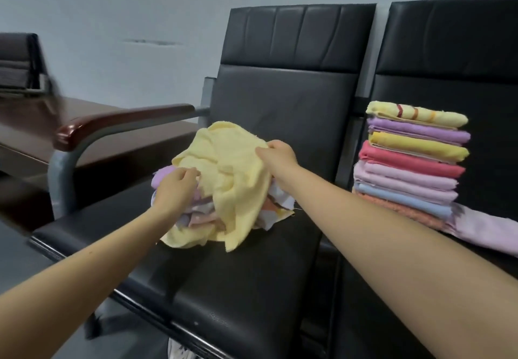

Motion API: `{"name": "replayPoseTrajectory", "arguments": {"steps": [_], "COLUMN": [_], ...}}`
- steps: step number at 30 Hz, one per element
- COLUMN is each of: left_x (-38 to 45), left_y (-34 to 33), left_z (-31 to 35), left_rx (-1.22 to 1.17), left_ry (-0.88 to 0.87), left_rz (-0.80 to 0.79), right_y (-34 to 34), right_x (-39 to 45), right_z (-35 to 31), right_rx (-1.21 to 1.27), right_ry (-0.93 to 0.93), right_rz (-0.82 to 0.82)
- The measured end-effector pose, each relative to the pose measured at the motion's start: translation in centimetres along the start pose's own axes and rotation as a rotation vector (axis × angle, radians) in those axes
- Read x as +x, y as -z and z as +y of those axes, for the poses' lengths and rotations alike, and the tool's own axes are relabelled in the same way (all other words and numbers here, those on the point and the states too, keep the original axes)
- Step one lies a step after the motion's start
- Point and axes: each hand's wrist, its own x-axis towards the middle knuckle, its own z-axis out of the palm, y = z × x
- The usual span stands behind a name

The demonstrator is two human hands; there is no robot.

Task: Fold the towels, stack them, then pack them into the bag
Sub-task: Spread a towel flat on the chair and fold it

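Black chair seats [238, 288] fill the foreground. Both arms reach forward over the near seat: left hand [175, 187] pinches the yellow towel's [224, 179] left edge, right hand [277, 154] grips its top, above a crumpled pile [201, 217]. Farther right stands a folded stack [412, 162].

Soft, nappy yellow terry towel [224, 179]; smooth, faintly glossy black leather-look seat [238, 283]; polished wooden armrest [123, 123] on matt grey metal.
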Motion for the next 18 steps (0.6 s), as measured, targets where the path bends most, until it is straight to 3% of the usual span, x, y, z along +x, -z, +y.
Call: {"name": "replayPoseTrajectory", "arguments": {"steps": [4, 6, 8, 10, 12, 16, 18], "left_x": [-2.8, -3.9, -5.5, -7.3, -8.7, -12.0, -14.1], "left_y": [-0.2, -1.2, -2.5, -4.2, -6.6, -12.6, -15.1], "left_z": [4.3, 6.8, 9.7, 12.2, 14.8, 20.6, 23.5], "left_rx": [-0.130, -0.295, -0.492, -0.659, -0.792, -1.078, -1.082], "left_ry": [-0.146, -0.014, 0.233, 0.433, 0.510, 0.514, 0.434], "left_rz": [0.109, -0.006, -0.228, -0.474, -0.656, -0.740, -0.760], "right_y": [5.0, 8.0, 11.5, 15.1, 18.8, 26.1, 29.8], "right_x": [-2.0, -3.4, -4.9, -6.7, -8.3, -11.9, -13.6], "right_z": [-2.8, -4.1, -5.2, -6.2, -6.8, -7.1, -6.6], "right_rx": [0.383, 0.613, 0.756, 0.800, 0.804, 0.715, 0.645], "right_ry": [0.064, 0.079, 0.072, 0.098, 0.135, 0.195, 0.219], "right_rz": [0.029, 0.015, 0.045, 0.044, 0.081, 0.114, 0.191]}}
